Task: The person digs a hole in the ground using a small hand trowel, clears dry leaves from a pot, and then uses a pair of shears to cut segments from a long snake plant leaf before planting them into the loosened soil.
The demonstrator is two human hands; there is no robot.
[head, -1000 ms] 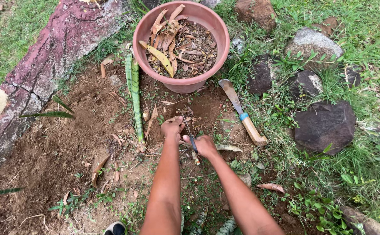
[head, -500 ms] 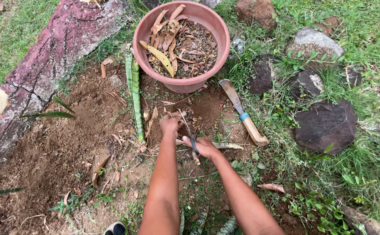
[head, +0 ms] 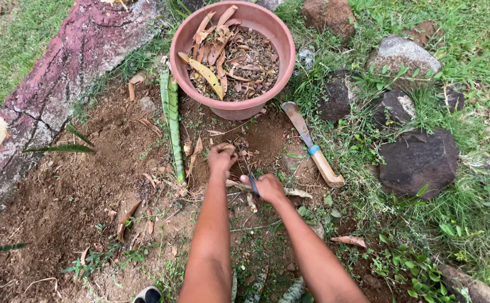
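Note:
My left hand (head: 221,158) is closed around a small brownish clump of soil or dry leaf just above the bare dirt. My right hand (head: 266,188) grips a thin dark tool with a blue handle (head: 253,183), its tip pointing into the soil between my hands. Straight ahead stands a terracotta plastic pot (head: 275,39) holding dry leaves and mulch. A knife with a wooden handle and blue band (head: 312,146) lies on the ground to the right of my hands. A long mottled green leaf (head: 173,115) lies left of the pot.
A reddish concrete kerb (head: 71,67) runs diagonally on the left. Several dark rocks (head: 418,160) sit in the grass on the right. Dry leaves litter the bare soil (head: 71,191). A shoe tip (head: 147,294) shows at the bottom edge.
My left hand has shifted slightly forward and up with the clump in it. My right hand has moved a little toward me with the tool.

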